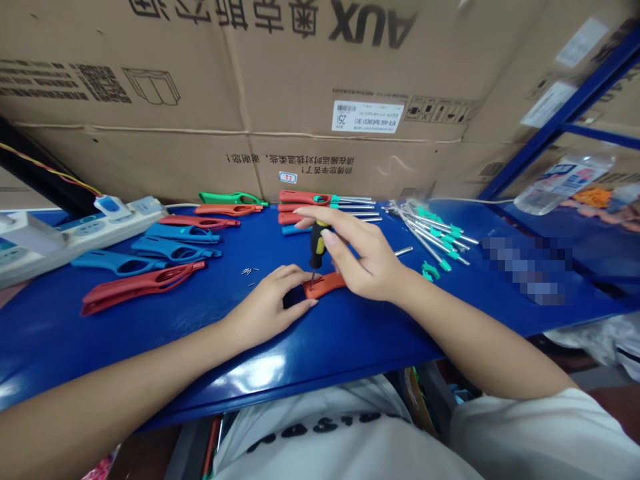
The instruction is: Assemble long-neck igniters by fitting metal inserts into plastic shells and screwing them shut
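An orange lighter (327, 285) lies flat on the blue table in front of me, partly covered by my right hand. My left hand (280, 300) grips its left end between thumb and fingers. A black and yellow screwdriver (317, 247) stands upright over that end, its tip down on the orange casing. My right hand (363, 257) has its fingers closed around the screwdriver's handle from above. Several small screws (249, 271) are scattered to the left of my left hand. A metal tube (404, 251) pokes out beyond my right hand.
Loose lighter shells, such as a red one (145, 288) and a blue one (117, 262), lie at left beside a power strip (85, 230). Assembled red lighters (303, 197) sit behind. Metal rods (430, 233) with green parts pile at right. A cardboard box (280, 87) walls off the back.
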Action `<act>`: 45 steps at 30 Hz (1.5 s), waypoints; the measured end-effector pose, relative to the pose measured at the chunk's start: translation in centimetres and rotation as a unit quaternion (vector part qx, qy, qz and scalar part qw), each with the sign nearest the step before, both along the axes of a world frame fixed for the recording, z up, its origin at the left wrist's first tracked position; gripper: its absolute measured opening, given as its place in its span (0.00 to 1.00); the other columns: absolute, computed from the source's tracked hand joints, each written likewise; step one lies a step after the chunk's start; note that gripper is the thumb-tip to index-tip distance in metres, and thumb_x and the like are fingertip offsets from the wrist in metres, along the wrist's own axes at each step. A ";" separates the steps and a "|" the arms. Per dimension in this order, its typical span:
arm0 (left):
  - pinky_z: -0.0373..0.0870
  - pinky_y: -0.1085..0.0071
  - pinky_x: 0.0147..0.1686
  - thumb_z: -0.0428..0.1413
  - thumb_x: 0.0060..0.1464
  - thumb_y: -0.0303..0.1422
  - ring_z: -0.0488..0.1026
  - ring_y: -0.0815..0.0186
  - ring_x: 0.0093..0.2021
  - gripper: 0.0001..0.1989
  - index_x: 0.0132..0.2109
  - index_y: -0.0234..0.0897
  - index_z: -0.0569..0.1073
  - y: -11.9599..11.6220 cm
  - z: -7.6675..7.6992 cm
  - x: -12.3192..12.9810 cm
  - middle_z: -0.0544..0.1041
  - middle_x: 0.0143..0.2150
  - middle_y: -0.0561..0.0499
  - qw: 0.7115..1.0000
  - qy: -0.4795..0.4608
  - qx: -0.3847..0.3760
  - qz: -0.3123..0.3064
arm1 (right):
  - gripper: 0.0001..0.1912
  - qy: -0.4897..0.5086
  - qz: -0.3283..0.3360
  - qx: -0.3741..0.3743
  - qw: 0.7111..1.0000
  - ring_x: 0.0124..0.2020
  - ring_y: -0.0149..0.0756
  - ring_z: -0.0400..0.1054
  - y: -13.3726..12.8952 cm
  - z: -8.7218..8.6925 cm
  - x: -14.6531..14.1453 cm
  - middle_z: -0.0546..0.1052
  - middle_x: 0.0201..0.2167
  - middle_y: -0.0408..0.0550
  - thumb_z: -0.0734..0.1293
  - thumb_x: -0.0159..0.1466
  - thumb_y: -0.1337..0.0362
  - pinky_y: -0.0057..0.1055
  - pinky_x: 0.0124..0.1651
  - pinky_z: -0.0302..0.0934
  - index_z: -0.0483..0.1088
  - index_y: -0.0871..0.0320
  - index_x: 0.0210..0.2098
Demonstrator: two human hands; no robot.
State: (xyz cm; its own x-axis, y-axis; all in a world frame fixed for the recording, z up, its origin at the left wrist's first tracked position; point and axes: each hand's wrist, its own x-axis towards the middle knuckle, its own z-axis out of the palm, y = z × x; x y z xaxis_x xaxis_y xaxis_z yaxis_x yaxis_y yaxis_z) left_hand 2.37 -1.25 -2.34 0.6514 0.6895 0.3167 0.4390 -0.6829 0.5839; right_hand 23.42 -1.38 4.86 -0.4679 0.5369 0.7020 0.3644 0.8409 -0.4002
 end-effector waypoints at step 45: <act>0.70 0.54 0.55 0.57 0.63 0.34 0.74 0.55 0.52 0.13 0.53 0.39 0.75 -0.3 -0.1 0.2 0.79 0.51 0.46 1.000 0.022 0.010 0.009 | 0.13 -0.036 -0.013 0.095 0.995 0.38 0.33 0.73 -0.1 0.0 -0.1 0.78 0.40 0.48 0.65 0.70 0.56 0.30 0.44 0.69 0.74 0.57 0.49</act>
State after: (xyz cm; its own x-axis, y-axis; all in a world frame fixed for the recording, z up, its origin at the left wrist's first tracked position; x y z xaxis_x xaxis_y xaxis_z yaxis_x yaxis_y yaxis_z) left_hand 2.59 -1.51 -2.48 0.6521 0.6956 0.3015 0.4765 -0.6853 0.5507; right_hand 23.35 -1.43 4.83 -0.5073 0.4114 0.7572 0.4096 0.8882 -0.2082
